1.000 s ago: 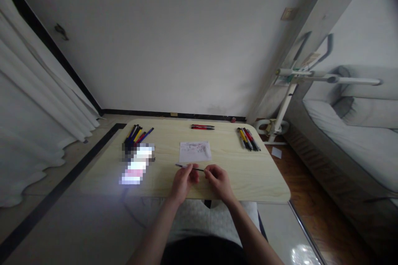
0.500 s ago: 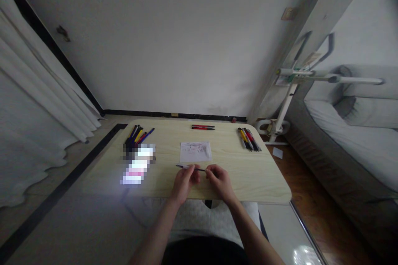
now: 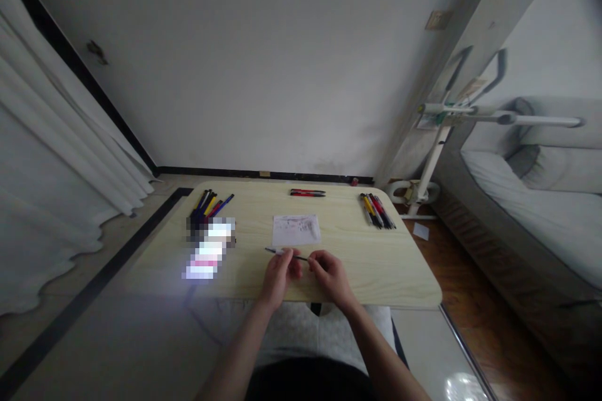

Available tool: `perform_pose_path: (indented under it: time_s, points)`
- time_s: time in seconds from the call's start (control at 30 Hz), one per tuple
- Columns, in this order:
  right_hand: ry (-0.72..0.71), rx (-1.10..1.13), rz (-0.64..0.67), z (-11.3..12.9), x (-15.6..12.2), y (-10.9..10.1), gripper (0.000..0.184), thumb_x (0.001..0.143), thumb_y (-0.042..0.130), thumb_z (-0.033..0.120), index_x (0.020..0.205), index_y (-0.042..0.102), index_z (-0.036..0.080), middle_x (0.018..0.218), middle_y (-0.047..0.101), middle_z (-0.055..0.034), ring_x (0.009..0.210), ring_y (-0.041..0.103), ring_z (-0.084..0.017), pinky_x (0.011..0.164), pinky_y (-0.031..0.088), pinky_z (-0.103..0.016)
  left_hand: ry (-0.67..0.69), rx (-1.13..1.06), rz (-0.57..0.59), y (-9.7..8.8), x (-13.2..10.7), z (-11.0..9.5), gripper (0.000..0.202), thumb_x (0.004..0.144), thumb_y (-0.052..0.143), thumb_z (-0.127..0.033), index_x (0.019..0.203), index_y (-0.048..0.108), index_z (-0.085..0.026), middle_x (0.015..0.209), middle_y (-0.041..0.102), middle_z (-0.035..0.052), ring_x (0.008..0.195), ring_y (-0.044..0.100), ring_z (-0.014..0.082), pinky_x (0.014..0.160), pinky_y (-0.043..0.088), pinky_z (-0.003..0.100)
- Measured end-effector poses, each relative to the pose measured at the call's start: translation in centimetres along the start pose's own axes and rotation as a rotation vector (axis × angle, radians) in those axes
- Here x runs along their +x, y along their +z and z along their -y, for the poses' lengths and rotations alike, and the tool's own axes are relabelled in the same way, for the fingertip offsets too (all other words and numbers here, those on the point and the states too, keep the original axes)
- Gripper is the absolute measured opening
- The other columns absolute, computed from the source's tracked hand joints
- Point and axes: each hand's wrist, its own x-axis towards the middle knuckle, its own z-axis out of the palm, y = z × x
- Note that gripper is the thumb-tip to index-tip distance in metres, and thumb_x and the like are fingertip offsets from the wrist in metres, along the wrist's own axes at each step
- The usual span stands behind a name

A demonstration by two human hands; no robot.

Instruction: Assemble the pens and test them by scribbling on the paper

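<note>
My left hand is closed around a slim pen, whose pale barrel and dark tip poke out to the left. A thin dark length, perhaps a refill or the pen's other end, spans the gap between my hands. Its right end is pinched in the fingertips of my right hand. Just beyond lies a sheet of white paper with dark and reddish scribbles. Both hands are low over the near half of the pale wooden table.
Two red and black pens lie at the table's far edge. A bundle of several pens rests at the right, and more pens lie at the left. Near these is a bright, pixelated screen-like object.
My right hand has shifted very slightly left, bringing its fingertips nearer my left hand. The pen's left tip has also edged a little left and up. Everything else stays put.
</note>
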Motion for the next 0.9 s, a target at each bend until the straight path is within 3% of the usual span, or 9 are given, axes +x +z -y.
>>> perform_pose_path:
  time_s: [0.67,0.9]
  points:
    - [-0.038,-0.125,0.034,-0.27,-0.19,0.08,0.016,0.080,0.049,0.030,0.078,0.059,0.017,0.065,0.058,0.0000,0.059,0.052,-0.013,0.055,0.039,-0.022,0.030,0.128,0.070,-0.17,-0.07,0.11,0.027,0.081,0.045,-0.039,0.081,0.055,-0.014,0.054,0.052,-0.0025,0.048,0.048,0.0095,0.048,0.034,0.021]
    - [-0.012,-0.060,0.018,-0.22,-0.09,0.03,0.016,0.078,0.051,0.031,0.077,0.059,0.017,0.065,0.058,-0.0002,0.060,0.052,-0.014,0.055,0.040,-0.023,-0.047,0.000,0.115,-0.27,0.18,-0.26,0.027,0.078,0.051,-0.035,0.084,0.059,-0.010,0.060,0.057,0.0015,0.054,0.053,0.0115,0.054,0.038,0.023]
